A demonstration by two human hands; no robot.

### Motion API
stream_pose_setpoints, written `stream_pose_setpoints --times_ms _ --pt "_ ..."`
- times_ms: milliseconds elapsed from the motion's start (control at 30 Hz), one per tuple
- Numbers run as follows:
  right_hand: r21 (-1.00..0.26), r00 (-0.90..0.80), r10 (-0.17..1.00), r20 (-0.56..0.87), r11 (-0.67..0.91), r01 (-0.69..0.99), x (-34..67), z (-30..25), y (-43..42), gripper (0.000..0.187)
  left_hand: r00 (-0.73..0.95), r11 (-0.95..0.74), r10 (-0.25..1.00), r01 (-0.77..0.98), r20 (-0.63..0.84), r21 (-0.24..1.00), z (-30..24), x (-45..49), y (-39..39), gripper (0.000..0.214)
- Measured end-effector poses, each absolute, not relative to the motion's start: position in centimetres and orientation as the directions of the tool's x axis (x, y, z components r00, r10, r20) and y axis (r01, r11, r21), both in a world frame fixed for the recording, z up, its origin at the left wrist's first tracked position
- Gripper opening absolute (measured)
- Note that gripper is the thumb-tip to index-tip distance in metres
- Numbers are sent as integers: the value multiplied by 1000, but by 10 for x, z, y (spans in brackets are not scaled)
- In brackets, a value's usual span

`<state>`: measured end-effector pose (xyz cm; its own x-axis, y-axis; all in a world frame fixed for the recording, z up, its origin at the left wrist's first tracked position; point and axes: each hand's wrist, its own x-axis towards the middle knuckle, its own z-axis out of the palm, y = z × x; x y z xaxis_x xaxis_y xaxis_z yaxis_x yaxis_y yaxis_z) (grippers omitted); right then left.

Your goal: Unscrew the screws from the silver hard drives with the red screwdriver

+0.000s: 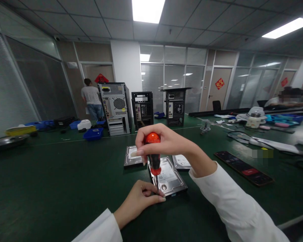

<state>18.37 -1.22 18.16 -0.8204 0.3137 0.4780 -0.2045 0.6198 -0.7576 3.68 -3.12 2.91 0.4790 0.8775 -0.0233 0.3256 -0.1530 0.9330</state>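
Note:
My right hand (pixel 159 141) is closed around a screwdriver (pixel 155 161) with a red and black handle. The screwdriver stands upright, its shaft running down to the near left corner of a silver hard drive (pixel 170 176) on the green table. Low beside that corner, my left hand (pixel 142 200) has thumb and index finger pinched around the tip of the shaft. What lies between those fingertips is hidden. Behind sit two more hard drives, one at the left (pixel 130 156) and one at the right (pixel 181 162), both partly covered by my right hand and arm.
Computer cases stand at the back: a tall grey one (pixel 116 109), a black one (pixel 142 109) and another black one (pixel 176 107). A phone (pixel 243 167) lies at the right. Blue trays (pixel 93 133) are at the left. A person (pixel 91 97) stands far behind the table.

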Motion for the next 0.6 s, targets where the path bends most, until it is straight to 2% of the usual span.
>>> stream_pose_setpoints --times_ms 133,233,367,600 --pt "-873 -796 384 468 340 -349 176 173 -4 18 477 -133 878 326 -42 936 25 38 -30 28" --pt "-909 -836 357 417 151 -389 176 169 0 22 461 -125 887 330 -44 936 22 38 -29 30" --pt "-872 -784 384 487 152 -466 179 159 1 23 463 -109 884 324 -57 940 24 38 -30 29" --pt "-750 -551 553 625 228 -621 168 139 -3 22 473 -85 878 302 -72 949 26 38 -31 26"
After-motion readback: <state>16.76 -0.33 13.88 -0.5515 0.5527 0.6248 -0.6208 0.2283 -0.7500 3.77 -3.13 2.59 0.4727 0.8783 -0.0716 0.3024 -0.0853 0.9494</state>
